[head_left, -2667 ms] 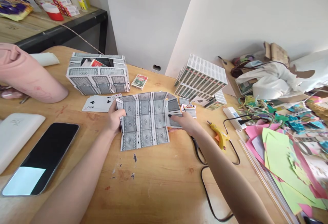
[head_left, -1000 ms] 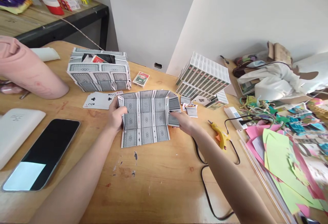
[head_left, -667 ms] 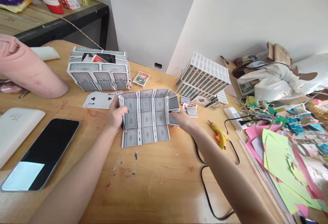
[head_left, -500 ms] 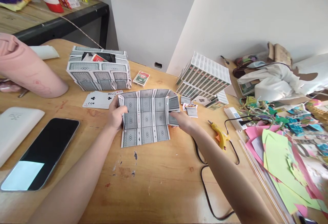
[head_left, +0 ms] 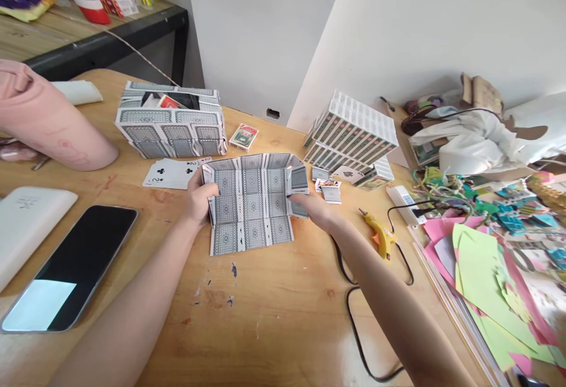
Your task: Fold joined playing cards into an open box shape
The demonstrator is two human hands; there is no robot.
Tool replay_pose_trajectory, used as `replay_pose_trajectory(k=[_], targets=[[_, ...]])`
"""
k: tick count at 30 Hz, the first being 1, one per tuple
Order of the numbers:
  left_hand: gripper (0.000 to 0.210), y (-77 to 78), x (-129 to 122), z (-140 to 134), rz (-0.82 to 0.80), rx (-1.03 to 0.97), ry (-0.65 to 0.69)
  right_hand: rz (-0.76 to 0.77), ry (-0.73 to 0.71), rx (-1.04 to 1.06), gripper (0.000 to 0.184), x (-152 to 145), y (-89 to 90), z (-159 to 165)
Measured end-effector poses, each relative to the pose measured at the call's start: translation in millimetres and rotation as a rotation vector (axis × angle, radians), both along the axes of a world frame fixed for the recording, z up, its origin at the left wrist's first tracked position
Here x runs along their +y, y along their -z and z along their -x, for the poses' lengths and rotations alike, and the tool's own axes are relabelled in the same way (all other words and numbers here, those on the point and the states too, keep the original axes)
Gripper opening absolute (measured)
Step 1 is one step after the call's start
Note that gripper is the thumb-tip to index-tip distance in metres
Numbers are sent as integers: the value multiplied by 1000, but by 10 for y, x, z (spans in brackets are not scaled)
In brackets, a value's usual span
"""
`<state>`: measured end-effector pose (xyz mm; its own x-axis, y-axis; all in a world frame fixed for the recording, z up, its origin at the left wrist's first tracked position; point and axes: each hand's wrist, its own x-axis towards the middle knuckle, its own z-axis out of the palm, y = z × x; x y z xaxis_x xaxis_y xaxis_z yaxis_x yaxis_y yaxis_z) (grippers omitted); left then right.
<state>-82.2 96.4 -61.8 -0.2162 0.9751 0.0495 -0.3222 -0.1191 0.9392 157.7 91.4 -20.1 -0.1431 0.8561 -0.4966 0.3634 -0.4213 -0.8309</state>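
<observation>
A box made of joined playing cards (head_left: pixel 253 204), grey-patterned backs showing, rests on the table with its front panel folded down flat toward me. My left hand (head_left: pixel 200 198) grips its left wall, thumb inside and fingers hidden behind. On the other side, my right hand (head_left: pixel 313 207) pinches the right wall, which leans outward, thumb inside. Loose playing cards (head_left: pixel 170 173), a two of clubs on top, lie behind my left hand. Small cut card pieces (head_left: pixel 331 193) are beyond my right hand. A yellow glue gun (head_left: pixel 379 233) lies farther right.
A finished-looking card-covered box (head_left: pixel 172 124) stands at the back left, beside a card pack (head_left: pixel 244 136). Stacked card packs (head_left: pixel 352 130) stand back right. A phone (head_left: pixel 73 269) and pink bottle (head_left: pixel 57 118) are left. A power strip (head_left: pixel 405 204), black cable and coloured paper (head_left: pixel 490 287) are right.
The right wall of the card box has shifted slightly inward, with my right thumb a little farther left and lower. My left hand keeps its hold almost unchanged.
</observation>
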Motion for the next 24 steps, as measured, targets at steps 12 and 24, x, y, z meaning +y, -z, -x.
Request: replay_pose_trajectory(k=[12,24], targets=[[17,4,-28,-32,21,35,42,57,226,127,32,68,-140,120],[17,-20,-41,-37,11,94,118,-50,240,171,24,87,-165,3]])
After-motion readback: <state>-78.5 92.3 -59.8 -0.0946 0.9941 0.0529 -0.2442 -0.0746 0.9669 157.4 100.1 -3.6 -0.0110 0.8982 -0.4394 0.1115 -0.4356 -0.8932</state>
